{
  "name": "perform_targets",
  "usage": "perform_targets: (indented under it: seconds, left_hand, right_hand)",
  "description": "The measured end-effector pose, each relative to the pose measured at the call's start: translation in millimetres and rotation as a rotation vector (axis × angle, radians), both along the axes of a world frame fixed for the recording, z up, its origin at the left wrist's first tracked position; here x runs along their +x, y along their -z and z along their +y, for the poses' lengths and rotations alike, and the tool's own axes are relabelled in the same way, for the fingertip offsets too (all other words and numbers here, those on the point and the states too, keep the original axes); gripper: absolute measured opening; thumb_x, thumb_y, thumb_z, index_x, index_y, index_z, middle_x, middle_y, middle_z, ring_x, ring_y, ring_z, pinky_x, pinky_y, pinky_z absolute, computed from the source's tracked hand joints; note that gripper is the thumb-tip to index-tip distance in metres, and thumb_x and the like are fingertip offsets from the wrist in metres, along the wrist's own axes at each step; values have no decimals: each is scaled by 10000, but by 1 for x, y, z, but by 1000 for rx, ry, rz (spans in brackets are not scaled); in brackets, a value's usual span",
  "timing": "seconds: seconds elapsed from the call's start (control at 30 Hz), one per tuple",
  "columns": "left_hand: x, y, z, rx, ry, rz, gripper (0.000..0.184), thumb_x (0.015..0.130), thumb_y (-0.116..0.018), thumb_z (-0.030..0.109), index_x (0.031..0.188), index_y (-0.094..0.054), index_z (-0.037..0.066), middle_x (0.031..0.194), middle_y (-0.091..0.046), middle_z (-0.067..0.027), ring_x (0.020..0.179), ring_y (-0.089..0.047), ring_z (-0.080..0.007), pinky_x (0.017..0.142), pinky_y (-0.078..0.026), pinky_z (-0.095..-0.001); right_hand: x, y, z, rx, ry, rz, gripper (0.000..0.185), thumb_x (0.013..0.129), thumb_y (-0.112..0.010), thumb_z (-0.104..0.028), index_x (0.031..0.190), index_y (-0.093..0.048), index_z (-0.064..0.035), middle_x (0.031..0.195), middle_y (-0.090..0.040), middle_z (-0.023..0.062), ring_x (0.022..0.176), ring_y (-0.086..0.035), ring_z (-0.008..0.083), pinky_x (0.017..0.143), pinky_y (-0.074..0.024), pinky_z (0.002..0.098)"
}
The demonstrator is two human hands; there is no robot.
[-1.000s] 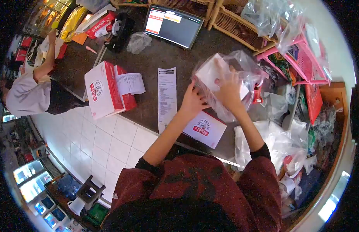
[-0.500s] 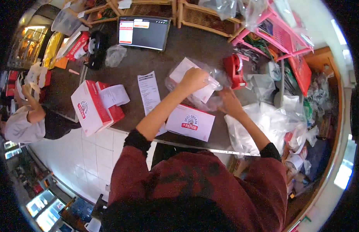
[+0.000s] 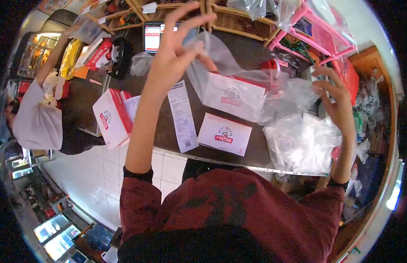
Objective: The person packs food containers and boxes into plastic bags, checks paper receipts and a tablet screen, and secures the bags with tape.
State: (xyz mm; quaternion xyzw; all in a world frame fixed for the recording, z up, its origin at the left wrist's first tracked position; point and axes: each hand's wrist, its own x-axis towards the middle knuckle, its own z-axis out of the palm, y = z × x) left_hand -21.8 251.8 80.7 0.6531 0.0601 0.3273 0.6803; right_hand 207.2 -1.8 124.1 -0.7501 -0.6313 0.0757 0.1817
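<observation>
Closest is a white box (image 3: 224, 127). Just past it, at 12 o'clock, sits another box (image 3: 232, 90) with a clear bag (image 3: 280, 98) around it. From there, a long paper (image 3: 181, 116) lies at 8 o'clock. The right hand (image 3: 335, 92) is at 3 o'clock, fingers bent by the bag; I can't tell if it grips. The left hand (image 3: 170, 55), up at 10 o'clock, pinches the bag's edge. Farthest, at 12 o'clock, is a brown basket (image 3: 243, 21)

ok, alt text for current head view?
Wearer's left hand pinches a clear plastic bag around a white-and-red cardboard box, right hand at the bag's opposite end. A matching box and long white paper receipt lie nearby.
</observation>
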Motion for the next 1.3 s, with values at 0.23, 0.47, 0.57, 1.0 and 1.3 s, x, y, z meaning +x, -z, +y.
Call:
perform_targets:
  seconds: [0.23, 0.47, 0.57, 1.0, 1.3]
  left_hand:
    - [-7, 58, -22, 780, -2, 558, 283, 763, -622, 170, 988, -523, 29, 767, -596, -112, 657, -609, -253, 631, -479, -362]
    - [5, 63, -30, -38, 301, 401, 257, 883, -524, 244, 1089, -560, 95, 826, -619, -33, 418, -455, -33, 379, -361, -190]
    - [11, 44, -32, -12, 252, 423, 268, 884, -527, 267, 1097, -564, 109, 847, -612, -7, 390, -419, -38, 372, -352, -183]
    - [8, 86, 2, -119, 361, 555, 321, 924, -424, 320, 1122, -536, 94, 1004, -573, -23, 518, -543, -80, 494, -444, -207]
    - [9, 105, -6, -693, 77, 202, 298, 930, -418, 297, 1130, -461, 80, 873, -567, -7, 752, -559, -68, 659, -469, -217]
  right_hand:
    - [-49, 58, -11, -282, -6, -640, 406, 703, -618, -79, 1102, -549, -108, 1312, -389, 108, 1331, -168, 276, 1017, -220, 548]
    - [-168, 198, 25, -239, -239, 433, 831, 637, -747, -345, 1309, -322, -102, 1045, -513, 194, 1035, -485, 381, 840, -421, 401]
    - [-182, 248, 29, -191, -127, -81, 1106, 526, -782, -437, 1394, -153, -167, 1060, -482, 224, 1014, -463, 422, 869, -363, 500]
    - [-131, -12, 24, -198, -268, 207, 1259, 291, -855, -232, 1387, -237, -226, 1202, -379, 221, 1060, -413, 386, 896, -346, 474]
    - [-81, 144, 79, 318, -269, 246, 1163, 387, -858, -204, 1367, -234, -267, 1309, -298, 216, 1200, -307, 421, 983, -307, 460]
